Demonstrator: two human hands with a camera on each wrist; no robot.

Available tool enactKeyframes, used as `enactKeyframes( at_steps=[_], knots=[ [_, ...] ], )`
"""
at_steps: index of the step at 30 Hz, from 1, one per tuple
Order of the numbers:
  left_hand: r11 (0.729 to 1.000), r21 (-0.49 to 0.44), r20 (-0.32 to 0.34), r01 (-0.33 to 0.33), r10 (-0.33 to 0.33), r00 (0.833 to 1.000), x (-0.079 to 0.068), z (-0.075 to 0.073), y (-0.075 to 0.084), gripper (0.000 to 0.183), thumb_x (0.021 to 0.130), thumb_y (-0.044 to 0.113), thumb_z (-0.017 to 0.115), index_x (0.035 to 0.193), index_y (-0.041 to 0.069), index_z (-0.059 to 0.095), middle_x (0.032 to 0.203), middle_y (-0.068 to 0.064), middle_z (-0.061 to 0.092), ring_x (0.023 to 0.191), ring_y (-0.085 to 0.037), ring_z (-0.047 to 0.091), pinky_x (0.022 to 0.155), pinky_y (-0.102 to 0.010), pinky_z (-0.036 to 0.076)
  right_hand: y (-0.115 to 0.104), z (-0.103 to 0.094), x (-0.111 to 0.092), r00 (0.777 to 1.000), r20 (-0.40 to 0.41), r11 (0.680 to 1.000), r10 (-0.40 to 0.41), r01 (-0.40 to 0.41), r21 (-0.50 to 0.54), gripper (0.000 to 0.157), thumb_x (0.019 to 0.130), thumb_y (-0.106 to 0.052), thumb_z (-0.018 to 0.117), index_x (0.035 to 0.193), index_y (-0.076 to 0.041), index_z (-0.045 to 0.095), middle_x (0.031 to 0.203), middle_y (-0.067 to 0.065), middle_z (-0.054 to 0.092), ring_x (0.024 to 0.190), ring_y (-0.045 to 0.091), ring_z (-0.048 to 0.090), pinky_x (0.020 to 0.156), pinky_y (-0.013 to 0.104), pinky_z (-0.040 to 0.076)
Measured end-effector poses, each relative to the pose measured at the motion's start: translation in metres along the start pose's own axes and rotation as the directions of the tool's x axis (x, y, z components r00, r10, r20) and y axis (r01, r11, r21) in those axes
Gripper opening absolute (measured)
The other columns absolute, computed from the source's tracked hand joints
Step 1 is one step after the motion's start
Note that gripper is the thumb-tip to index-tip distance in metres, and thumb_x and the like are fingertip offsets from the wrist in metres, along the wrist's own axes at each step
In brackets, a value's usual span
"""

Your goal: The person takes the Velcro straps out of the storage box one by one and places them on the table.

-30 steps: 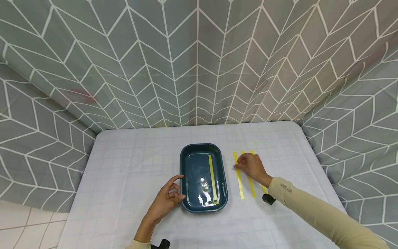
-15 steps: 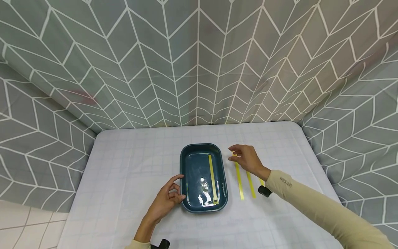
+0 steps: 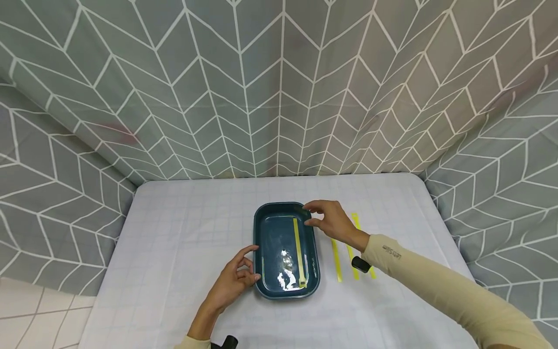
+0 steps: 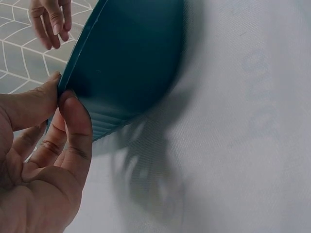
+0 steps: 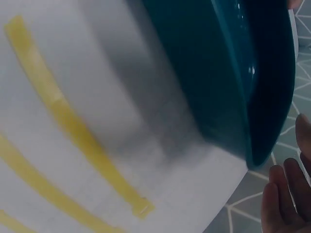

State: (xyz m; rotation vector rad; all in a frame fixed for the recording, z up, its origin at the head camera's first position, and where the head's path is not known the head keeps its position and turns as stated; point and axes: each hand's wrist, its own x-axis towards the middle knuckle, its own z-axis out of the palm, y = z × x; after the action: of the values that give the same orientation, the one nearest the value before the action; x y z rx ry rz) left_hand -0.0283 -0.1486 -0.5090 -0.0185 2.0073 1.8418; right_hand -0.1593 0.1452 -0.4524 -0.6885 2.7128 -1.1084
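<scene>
A dark teal baking dish (image 3: 272,237) sits mid-table, with one flat yellow strap (image 3: 299,252) lying lengthwise inside it. On its left side my left hand (image 3: 231,281) pinches the rim; the left wrist view shows thumb and fingers on either side of the dish's edge (image 4: 131,53). My right hand (image 3: 333,220) hovers at the dish's upper right corner, thumb and fingers apart and nothing between them. Beneath that hand and forearm, partly covered, several more yellow straps (image 3: 337,261) lie side by side. In the right wrist view the nearest strap (image 5: 73,121) has a slotted end.
A white cloth (image 3: 183,242) covers the table. Grey chevron curtains (image 3: 279,97) hang behind it and at both sides. Pale floor tiles (image 3: 39,315) show at lower left. Each wrist carries a small black camera (image 3: 361,264).
My right hand has left the straps beside the dish and moved leftward to the dish's upper right rim, its fingers opening. My left hand has stayed on the left rim.
</scene>
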Motion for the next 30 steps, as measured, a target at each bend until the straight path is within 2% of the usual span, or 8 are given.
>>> enactKeyframes(
  at_steps=[6, 12, 16, 19, 22, 26, 29, 30],
  knots=[
    [1.0, -0.006, -0.009, 0.017, -0.017, 1.0, 0.0, 0.001, 0.0, 0.071, 0.088, -0.003, 0.071, 0.15, 0.016, 0.04, 0.1, -0.012, 0.048, 0.064, -0.007, 0.05, 0.063, -0.021, 0.043, -0.008, 0.007, 0.006, 0.997, 0.053, 0.999, -0.053, 0.052, 0.012, 0.041, 0.083, -0.007, 0.08, 0.121, 0.0, 0.068, 0.121, 0.015, 0.07, 0.11, 0.033, 0.067, 0.094, 0.046, 0.054],
    [1.0, 0.008, 0.002, 0.024, -0.024, 1.0, 0.0, 0.001, 0.0, 0.07, 0.089, -0.003, 0.071, 0.149, 0.017, 0.041, 0.101, -0.012, 0.048, 0.063, -0.006, 0.048, 0.062, -0.02, 0.042, -0.01, 0.016, 0.007, 0.986, 0.151, 0.997, -0.068, 0.063, 0.034, 0.04, 0.083, -0.005, 0.08, 0.121, 0.0, 0.068, 0.121, 0.016, 0.069, 0.11, 0.035, 0.067, 0.093, 0.049, 0.054],
    [1.0, 0.004, 0.001, 0.017, -0.017, 1.0, 0.0, 0.0, 0.0, 0.07, 0.089, -0.004, 0.07, 0.149, 0.017, 0.041, 0.1, -0.012, 0.048, 0.061, -0.006, 0.047, 0.062, -0.02, 0.042, -0.013, 0.024, 0.009, 0.975, 0.206, 0.996, -0.087, 0.089, 0.001, 0.039, 0.083, -0.006, 0.08, 0.12, -0.001, 0.069, 0.12, 0.014, 0.069, 0.109, 0.033, 0.067, 0.093, 0.049, 0.053],
    [1.0, 0.0, -0.005, 0.019, -0.019, 1.0, 0.001, 0.0, 0.0, 0.07, 0.088, -0.005, 0.07, 0.149, 0.017, 0.041, 0.099, -0.012, 0.048, 0.061, -0.006, 0.048, 0.063, -0.02, 0.042, -0.015, 0.031, 0.009, 0.956, 0.262, 0.984, -0.133, 0.159, -0.079, 0.039, 0.083, -0.008, 0.081, 0.12, -0.004, 0.069, 0.12, 0.011, 0.069, 0.111, 0.029, 0.065, 0.095, 0.045, 0.053],
    [1.0, 0.0, -0.006, 0.028, -0.028, 1.0, 0.001, 0.0, 0.0, 0.07, 0.088, -0.005, 0.07, 0.148, 0.017, 0.042, 0.099, -0.011, 0.047, 0.062, -0.007, 0.049, 0.063, -0.02, 0.043, -0.015, 0.038, 0.008, 0.912, 0.36, 0.946, -0.198, 0.274, -0.175, 0.038, 0.084, -0.011, 0.081, 0.12, -0.007, 0.069, 0.121, 0.007, 0.068, 0.114, 0.024, 0.064, 0.097, 0.04, 0.052],
    [0.999, 0.005, -0.003, 0.034, -0.034, 0.999, 0.001, 0.0, 0.001, 0.07, 0.088, -0.004, 0.07, 0.149, 0.017, 0.042, 0.099, -0.011, 0.048, 0.062, -0.007, 0.049, 0.063, -0.02, 0.042, -0.015, 0.045, 0.005, 0.814, 0.525, 0.871, -0.249, 0.426, -0.247, 0.038, 0.084, -0.01, 0.081, 0.12, -0.011, 0.07, 0.122, 0.004, 0.067, 0.116, 0.018, 0.062, 0.097, 0.033, 0.052],
    [0.999, 0.005, -0.007, 0.039, -0.039, 0.999, 0.001, 0.001, 0.001, 0.071, 0.088, -0.005, 0.07, 0.149, 0.017, 0.042, 0.1, -0.012, 0.049, 0.062, -0.007, 0.049, 0.063, -0.02, 0.043, -0.015, 0.049, 0.004, 0.741, 0.616, 0.814, -0.266, 0.516, -0.268, 0.037, 0.084, -0.007, 0.08, 0.119, -0.013, 0.071, 0.121, 0.001, 0.067, 0.115, 0.015, 0.061, 0.095, 0.03, 0.053],
    [0.999, 0.004, -0.008, 0.042, -0.042, 0.999, 0.001, 0.001, 0.001, 0.071, 0.088, -0.005, 0.07, 0.148, 0.017, 0.042, 0.1, -0.012, 0.049, 0.062, -0.007, 0.05, 0.063, -0.02, 0.043, -0.016, 0.05, 0.004, 0.723, 0.635, 0.794, -0.273, 0.542, -0.276, 0.036, 0.084, -0.005, 0.08, 0.118, -0.014, 0.071, 0.12, 0.001, 0.067, 0.114, 0.014, 0.061, 0.094, 0.029, 0.053]
  ],
)
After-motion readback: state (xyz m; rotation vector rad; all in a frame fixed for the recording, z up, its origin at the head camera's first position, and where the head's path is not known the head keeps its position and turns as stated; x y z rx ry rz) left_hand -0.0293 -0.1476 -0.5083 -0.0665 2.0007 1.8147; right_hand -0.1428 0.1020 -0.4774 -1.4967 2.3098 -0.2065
